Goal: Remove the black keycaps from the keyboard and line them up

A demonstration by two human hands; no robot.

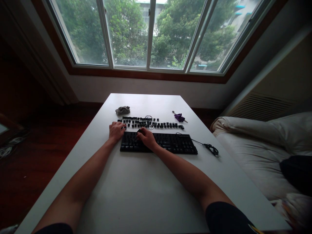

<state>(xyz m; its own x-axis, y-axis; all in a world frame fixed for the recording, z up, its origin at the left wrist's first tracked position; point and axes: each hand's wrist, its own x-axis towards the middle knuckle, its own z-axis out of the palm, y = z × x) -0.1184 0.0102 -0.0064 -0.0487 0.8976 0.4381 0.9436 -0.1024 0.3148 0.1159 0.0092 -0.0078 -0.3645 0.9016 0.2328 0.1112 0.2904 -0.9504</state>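
A black keyboard (170, 143) lies across the white table, some of its keys hidden under my right hand (147, 138). That hand is closed in a pinch over the keyboard's left half, with a small black keycap (140, 131) at its fingertips. My left hand (117, 131) rests by the keyboard's upper left corner. Its fingers are curled together around a small dark thing (123, 127) too small to make out. Beyond both hands, loose black keycaps (168, 125) stand in uneven rows behind the keyboard.
A crumpled grey cloth (122, 110) lies at the table's far left. Toward the right are a purple cloth (179, 117) with a thin stick and brush end, and a coiled cable (211, 149). Thin wire loops (148, 117) lie among the keycaps. A sofa (246, 156) borders the right side.
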